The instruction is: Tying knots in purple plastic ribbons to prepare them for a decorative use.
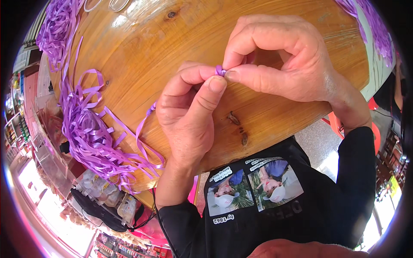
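Observation:
Both hands meet above the wooden table [142, 64], pinching one purple ribbon [220, 71] between them. A small folded or knotted bit of it shows at the fingertips. My left hand [187, 109] grips it between thumb and forefinger, its other fingers curled. From the right, my right hand [279, 60] holds the same bit with thumb and fingertips, the thumb nearly touching the left thumb. A ribbon strand with a small purple knot [151, 108] emerges beside the left hand and runs down toward a tangled heap of purple ribbons [92, 135] at the table's left edge.
More purple ribbon bunches hang at the far left [58, 34] and far right [374, 30]. Clear rings [117, 4] lie at the table's back. Bagged goods [101, 189] and a black item [97, 210] sit below left. A red stool [334, 124] stands at right.

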Demonstrator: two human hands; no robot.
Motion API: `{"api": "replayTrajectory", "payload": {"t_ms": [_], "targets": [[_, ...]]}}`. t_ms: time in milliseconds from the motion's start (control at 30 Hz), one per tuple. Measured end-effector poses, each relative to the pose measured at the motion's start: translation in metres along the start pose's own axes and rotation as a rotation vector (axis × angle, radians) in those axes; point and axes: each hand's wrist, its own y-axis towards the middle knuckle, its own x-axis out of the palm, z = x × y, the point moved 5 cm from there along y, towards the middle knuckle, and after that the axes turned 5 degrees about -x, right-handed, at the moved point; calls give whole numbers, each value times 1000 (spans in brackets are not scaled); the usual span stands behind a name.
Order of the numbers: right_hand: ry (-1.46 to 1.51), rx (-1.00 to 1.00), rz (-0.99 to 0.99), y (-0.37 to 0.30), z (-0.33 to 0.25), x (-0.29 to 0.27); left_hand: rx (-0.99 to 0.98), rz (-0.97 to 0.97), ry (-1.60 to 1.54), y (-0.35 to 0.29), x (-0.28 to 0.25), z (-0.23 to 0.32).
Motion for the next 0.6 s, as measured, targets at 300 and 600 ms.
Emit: {"api": "replayTrajectory", "payload": {"t_ms": [300,600], "targets": [[-349,-181,6,0,-23,-5,-10,31,-23,-1,3,0],[-123,-203,84,-9,-9,-1,-40,-49,-107,-3,7,0]]}}
